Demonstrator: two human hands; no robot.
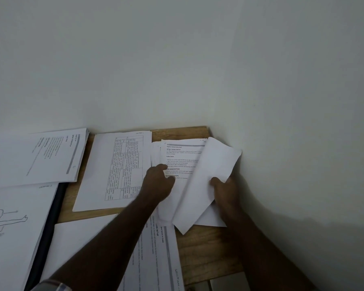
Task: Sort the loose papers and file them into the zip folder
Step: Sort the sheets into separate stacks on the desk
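White sheet (206, 181) over stack's (181, 156) text

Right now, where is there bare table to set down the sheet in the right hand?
Bare wood shows below the right hand, right of the near printed sheets. A thin strip runs along the wall. Elsewhere, the table page and stacks crowd it.

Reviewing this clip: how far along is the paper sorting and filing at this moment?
Sorting looks partly done: separate piles lie on the wooden table, including a table-printed sheet and a sketch page. In hand: the right hand grips lifted blank-backed sheets while the left hand rests on the printed stack. Left: nothing looks filed yet; a dark edge, possibly the folder, lies under papers.
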